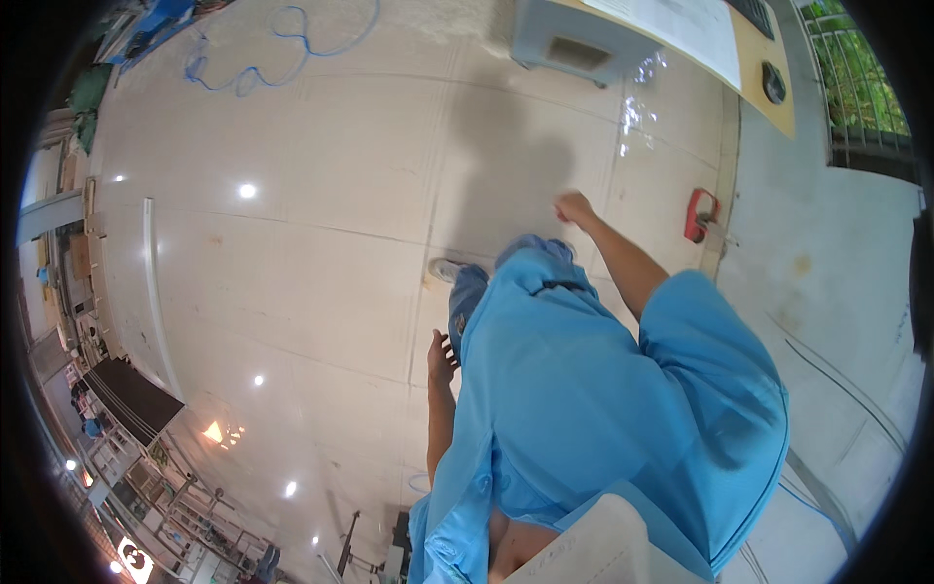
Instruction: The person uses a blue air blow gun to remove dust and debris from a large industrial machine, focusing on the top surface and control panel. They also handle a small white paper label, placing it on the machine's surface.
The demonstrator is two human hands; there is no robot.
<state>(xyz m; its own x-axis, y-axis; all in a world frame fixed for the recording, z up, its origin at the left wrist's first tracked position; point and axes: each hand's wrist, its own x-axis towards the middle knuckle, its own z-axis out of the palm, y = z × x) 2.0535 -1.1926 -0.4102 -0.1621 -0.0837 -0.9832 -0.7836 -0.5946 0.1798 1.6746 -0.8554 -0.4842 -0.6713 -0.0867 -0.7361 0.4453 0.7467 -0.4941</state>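
My left hand point(443, 358) hangs beside my jeans point(469, 300), its fingers apart and nothing in them. Stretched out ahead over the tiled floor point(331, 282), my right hand point(576, 209) is closed in a loose fist; I see nothing in it. Both arms come out of a light blue short-sleeved shirt point(593, 389). One light-coloured shoe point(446, 270) shows on the floor, to the left of the other leg.
Ahead on the right stands a desk point(784, 115) with a black mouse point(772, 83) and white paper point(696, 34), a grey cabinet point(559, 39) beside it. A red object point(696, 216) lies by the right wall. A blue hose point(306, 44) and a long white strip point(156, 282) lie leftward.
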